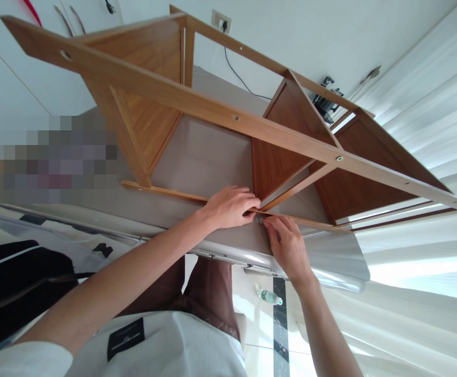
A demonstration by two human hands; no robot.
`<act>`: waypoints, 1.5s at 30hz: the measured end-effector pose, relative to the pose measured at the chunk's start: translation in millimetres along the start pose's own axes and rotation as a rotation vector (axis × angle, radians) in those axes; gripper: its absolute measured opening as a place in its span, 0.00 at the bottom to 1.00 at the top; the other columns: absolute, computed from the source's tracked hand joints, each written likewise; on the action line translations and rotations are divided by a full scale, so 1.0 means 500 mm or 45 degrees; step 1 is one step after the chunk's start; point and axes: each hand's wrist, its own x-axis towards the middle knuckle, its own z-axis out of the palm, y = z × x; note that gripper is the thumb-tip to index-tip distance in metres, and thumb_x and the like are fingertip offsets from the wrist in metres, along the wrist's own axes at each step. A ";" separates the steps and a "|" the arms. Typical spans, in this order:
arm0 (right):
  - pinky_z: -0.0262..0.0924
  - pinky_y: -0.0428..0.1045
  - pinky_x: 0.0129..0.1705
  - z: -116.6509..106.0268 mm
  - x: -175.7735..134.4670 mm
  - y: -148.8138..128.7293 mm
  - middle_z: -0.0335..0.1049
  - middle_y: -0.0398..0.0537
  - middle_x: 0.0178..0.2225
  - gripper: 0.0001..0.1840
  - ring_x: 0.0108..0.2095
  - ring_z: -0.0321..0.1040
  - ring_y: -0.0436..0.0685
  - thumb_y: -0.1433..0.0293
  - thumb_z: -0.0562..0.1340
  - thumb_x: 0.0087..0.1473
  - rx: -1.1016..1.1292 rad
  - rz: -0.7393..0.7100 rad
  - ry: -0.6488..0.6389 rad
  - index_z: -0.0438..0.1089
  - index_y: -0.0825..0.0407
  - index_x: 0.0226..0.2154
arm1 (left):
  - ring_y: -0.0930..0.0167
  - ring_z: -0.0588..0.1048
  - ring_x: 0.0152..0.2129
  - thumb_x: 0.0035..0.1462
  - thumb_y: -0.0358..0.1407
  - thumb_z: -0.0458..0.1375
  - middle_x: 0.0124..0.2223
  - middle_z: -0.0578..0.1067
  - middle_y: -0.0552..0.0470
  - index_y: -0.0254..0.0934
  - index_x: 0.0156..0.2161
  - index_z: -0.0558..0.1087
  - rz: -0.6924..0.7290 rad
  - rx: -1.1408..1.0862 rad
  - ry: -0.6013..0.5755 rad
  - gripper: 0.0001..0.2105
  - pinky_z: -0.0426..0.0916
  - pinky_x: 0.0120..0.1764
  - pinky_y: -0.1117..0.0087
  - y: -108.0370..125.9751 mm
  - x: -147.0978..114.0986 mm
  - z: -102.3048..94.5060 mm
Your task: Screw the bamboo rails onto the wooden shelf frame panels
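Through the head view I have both hands at the foot of the middle panel (271, 167), where it meets the near lower rail (173, 192). My left hand (230, 208) is grasping that rail, fingers bent over it just left of the joint. My right hand (289, 243) pinches a small pale piece (259, 219) between thumb and fingertips, close against the rail's near side; what the piece is, I can't make out.

To do this well, I'd let the left hand brace the wood firmly, so the light rail doesn't roll or slide, and bring the right hand in square, with no sideways push. I'd also tip the left fingers back a little, since they crowd the joint and could hide a poor alignment. A loose pinch would risk dropping the piece.

The wooden frame (208, 107) lies across the tabletop (208, 157), on the far side of my hands, its panels standing up between long rails. The wood is warm brown, more golden at the left, redder at the right. The near upper rail has a slanted left end and several holes, one ringed with metal. A slanting bar (299, 186) runs from it down to the right of my left hand.
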 end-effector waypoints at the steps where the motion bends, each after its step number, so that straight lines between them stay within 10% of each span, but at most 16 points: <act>1: 0.59 0.52 0.48 -0.001 -0.002 -0.001 0.74 0.48 0.41 0.09 0.43 0.68 0.56 0.72 0.55 0.68 -0.006 -0.004 0.004 0.70 0.49 0.42 | 0.69 0.75 0.37 0.59 0.32 0.60 0.35 0.80 0.55 0.40 0.35 0.75 0.003 0.004 0.001 0.02 0.67 0.41 0.67 0.000 -0.001 0.001; 45: 0.55 0.53 0.45 -0.044 0.040 -0.029 0.71 0.51 0.42 0.16 0.41 0.60 0.59 0.82 0.54 0.62 -0.502 -0.355 -0.128 0.70 0.51 0.45 | 0.69 0.75 0.37 0.59 0.32 0.60 0.35 0.79 0.56 0.40 0.35 0.75 0.003 -0.021 -0.015 0.02 0.67 0.42 0.67 0.001 0.000 -0.003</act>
